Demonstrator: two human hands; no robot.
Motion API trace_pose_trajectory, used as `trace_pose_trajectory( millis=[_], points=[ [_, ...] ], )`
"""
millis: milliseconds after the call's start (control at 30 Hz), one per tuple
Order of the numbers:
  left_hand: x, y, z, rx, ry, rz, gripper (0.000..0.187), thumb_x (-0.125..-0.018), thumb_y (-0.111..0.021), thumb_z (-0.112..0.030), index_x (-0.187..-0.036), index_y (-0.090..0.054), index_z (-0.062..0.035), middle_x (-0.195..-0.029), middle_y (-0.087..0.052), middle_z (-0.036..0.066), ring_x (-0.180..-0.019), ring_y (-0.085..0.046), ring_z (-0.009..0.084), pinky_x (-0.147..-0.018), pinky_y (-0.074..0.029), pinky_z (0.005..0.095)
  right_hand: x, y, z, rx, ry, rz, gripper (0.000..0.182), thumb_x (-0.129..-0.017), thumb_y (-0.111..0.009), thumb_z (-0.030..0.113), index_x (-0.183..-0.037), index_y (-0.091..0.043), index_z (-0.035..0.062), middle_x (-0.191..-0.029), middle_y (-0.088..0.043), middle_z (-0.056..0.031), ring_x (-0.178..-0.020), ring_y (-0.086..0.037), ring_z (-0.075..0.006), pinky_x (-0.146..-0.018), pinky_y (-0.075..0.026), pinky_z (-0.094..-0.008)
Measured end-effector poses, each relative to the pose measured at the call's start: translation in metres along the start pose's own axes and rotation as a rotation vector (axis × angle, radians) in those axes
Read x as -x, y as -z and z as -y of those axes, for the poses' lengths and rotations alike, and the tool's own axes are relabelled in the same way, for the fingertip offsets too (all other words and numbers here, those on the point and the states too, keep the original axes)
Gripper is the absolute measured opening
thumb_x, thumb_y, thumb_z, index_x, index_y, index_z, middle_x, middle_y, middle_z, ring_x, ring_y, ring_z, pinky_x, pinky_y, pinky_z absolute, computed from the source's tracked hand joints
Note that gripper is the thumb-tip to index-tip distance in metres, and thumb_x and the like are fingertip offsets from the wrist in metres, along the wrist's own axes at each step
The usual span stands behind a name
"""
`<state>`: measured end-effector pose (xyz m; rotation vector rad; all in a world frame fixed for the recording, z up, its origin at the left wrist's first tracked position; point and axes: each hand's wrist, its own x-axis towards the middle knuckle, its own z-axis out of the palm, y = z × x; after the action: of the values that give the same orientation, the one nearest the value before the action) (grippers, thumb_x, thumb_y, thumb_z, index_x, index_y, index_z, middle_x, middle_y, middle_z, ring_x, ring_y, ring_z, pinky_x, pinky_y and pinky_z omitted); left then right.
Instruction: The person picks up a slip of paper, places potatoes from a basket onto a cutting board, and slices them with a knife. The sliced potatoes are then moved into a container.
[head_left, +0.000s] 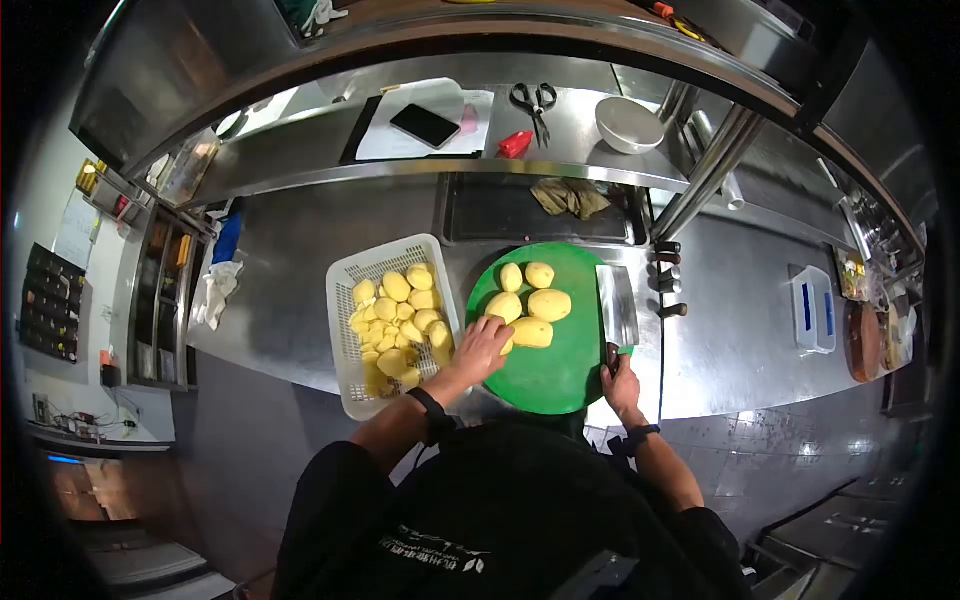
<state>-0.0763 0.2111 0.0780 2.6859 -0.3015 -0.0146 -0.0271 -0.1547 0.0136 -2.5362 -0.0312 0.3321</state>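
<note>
My left hand (481,350) is at the left edge of a round green cutting board (545,385), its fingers closed on a peeled potato that is mostly hidden under them. Several other peeled potatoes (549,304) lie grouped on the upper left part of the board. In my right hand (621,386) is the dark handle of a cleaver (618,303). Its broad blade lies along the board's right edge, pointing away from me. Left of the board, a white perforated basket (343,290) holds more peeled potatoes, some whole and some in smaller pieces.
Behind the board is a dark tray (490,215) with a crumpled cloth (570,198). A shelf above carries a phone (425,125), scissors (535,110), a red item (515,145) and a bowl (629,125). Several knife handles (668,270) stand right of the board, near a metal post (715,165).
</note>
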Motion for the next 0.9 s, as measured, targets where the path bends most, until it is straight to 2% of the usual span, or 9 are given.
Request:
trace_pose_trajectory(
  millis=[167, 233, 333, 433, 500, 667, 767, 800, 900],
  points=[
    [0.011, 0.002, 0.000, 0.052, 0.020, -0.139, 0.062, -0.081, -0.082, -0.015, -0.137, -0.056, -0.0024, -0.134, -0.049, 0.016, -0.130, -0.048, 0.0380, -0.108, -0.046, 0.0483, -0.001, -0.005, -0.003, -0.061, 0.026, -0.021, 0.048, -0.098, -0.065, 0.028, -0.138, -0.045, 0.0097, -0.102, -0.073, -0.0287, -0.094, -0.070, -0.0515, -0.082, -0.055, -0.0594],
    [0.023, 0.003, 0.008, 0.090, 0.047, -0.169, 0.057, -0.087, -0.080, -0.018, -0.137, -0.057, -0.0040, -0.137, -0.049, 0.017, -0.130, -0.051, 0.0390, -0.107, -0.048, 0.0496, -0.002, -0.004, -0.004, -0.031, 0.020, 0.001, 0.051, -0.099, -0.065, 0.031, -0.140, -0.044, 0.0102, -0.108, -0.074, -0.0274, -0.097, -0.070, -0.0513, -0.084, -0.055, -0.0583],
    [0.046, 0.015, 0.012, 0.079, 0.097, -0.212, 0.051, -0.091, -0.076, -0.022, -0.136, -0.059, -0.0064, -0.140, -0.049, 0.018, -0.129, -0.054, 0.0384, -0.105, -0.050, 0.0486, -0.002, -0.006, -0.006, -0.020, 0.064, -0.021, 0.049, -0.100, -0.065, 0.030, -0.139, -0.045, 0.0087, -0.106, -0.074, -0.0277, -0.095, -0.070, -0.0514, -0.082, -0.055, -0.0580],
    [0.075, 0.030, 0.015, 0.100, 0.189, -0.225, 0.046, -0.091, -0.076, -0.022, -0.132, -0.062, -0.0051, -0.139, -0.051, 0.016, -0.130, -0.054, 0.0381, -0.105, -0.049, 0.0481, -0.004, -0.011, -0.014, -0.016, 0.085, -0.037, 0.050, -0.100, -0.065, 0.028, -0.140, -0.044, 0.0073, -0.105, -0.074, -0.0273, -0.095, -0.071, -0.0507, -0.082, -0.055, -0.0572],
    [0.090, 0.031, 0.025, 0.062, 0.286, -0.357, 0.044, -0.087, -0.077, -0.019, -0.127, -0.066, -0.0045, -0.134, -0.056, 0.016, -0.126, -0.055, 0.0386, -0.106, -0.049, 0.0469, -0.006, -0.012, -0.015, -0.009, 0.090, -0.044, 0.050, -0.101, -0.066, 0.028, -0.140, -0.044, 0.0070, -0.105, -0.074, -0.0272, -0.095, -0.071, -0.0503, -0.082, -0.055, -0.0570],
    [0.122, 0.024, 0.099, -0.084, 0.545, -0.530, 0.043, -0.085, -0.077, -0.020, -0.124, -0.067, -0.0039, -0.131, -0.058, 0.018, -0.122, -0.058, 0.0395, -0.103, -0.049, 0.0476, -0.005, -0.012, -0.015, -0.029, 0.090, -0.047, 0.049, -0.101, -0.065, 0.028, -0.140, -0.044, 0.0080, -0.105, -0.074, -0.0273, -0.095, -0.071, -0.0500, -0.082, -0.055, -0.0573],
    [0.107, 0.055, 0.066, 0.008, 0.359, -0.494, 0.042, -0.085, -0.077, -0.020, -0.123, -0.068, -0.0043, -0.131, -0.058, 0.018, -0.119, -0.060, 0.0396, -0.101, -0.050, 0.0490, -0.005, -0.010, -0.011, 0.006, 0.031, -0.014, 0.051, -0.100, -0.066, 0.028, -0.142, -0.044, 0.0088, -0.105, -0.074, -0.0274, -0.095, -0.071, -0.0502, -0.082, -0.055, -0.0573],
    [0.100, 0.050, 0.051, 0.124, 0.249, -0.428, 0.044, -0.085, -0.077, -0.021, -0.125, -0.068, -0.0048, -0.131, -0.058, 0.018, -0.118, -0.061, 0.0393, -0.100, -0.051, 0.0488, -0.004, -0.009, -0.012, 0.013, 0.022, -0.016, 0.051, -0.100, -0.066, 0.028, -0.142, -0.044, 0.0088, -0.105, -0.074, -0.0275, -0.095, -0.071, -0.0502, -0.082, -0.055, -0.0572],
    [0.065, 0.019, 0.002, 0.130, -0.118, -0.185, 0.041, -0.089, -0.076, -0.022, -0.126, -0.069, -0.0060, -0.134, -0.059, 0.017, -0.123, -0.058, 0.0361, -0.105, -0.050, 0.0484, -0.004, -0.013, -0.009, 0.005, 0.037, -0.034, 0.050, -0.100, -0.066, 0.028, -0.141, -0.044, 0.0086, -0.103, -0.074, -0.0275, -0.095, -0.071, -0.0501, -0.082, -0.055, -0.0569]
  ],
)
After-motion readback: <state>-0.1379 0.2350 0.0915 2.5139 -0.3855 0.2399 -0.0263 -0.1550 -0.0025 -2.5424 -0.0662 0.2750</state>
